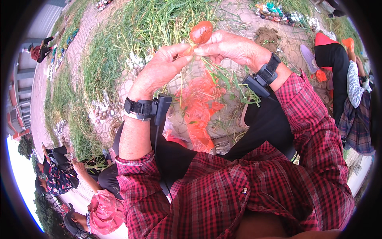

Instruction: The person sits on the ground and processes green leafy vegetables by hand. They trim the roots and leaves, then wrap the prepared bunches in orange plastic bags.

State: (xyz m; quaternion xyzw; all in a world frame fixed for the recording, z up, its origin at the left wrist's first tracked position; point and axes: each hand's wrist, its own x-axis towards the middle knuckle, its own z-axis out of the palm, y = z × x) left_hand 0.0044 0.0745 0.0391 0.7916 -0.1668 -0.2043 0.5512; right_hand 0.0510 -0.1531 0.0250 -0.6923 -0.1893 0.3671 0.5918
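Note:
Between my raised hands is a small red plastic bag (201, 31) pulled tight round a lump, with its gathered neck pinched in my fingertips. My left hand (167, 67) grips the neck from the left with thumb and forefinger. My right hand (228, 47) grips it from the right, close under the lump. Green grass stems (216, 71) hang below my right hand, joined at the bag's neck. What fills the bag is hidden. On the paving below my hands lie crumpled red plastic bags (198, 110), between my knees.
Cut grass (155, 21) covers the paving ahead. Rows of small bagged bundles lie at upper right (274, 15) and left (104, 112). A soil heap (267, 38) lies beyond my right hand. People sit close by at lower left (104, 209) and at right (337, 65).

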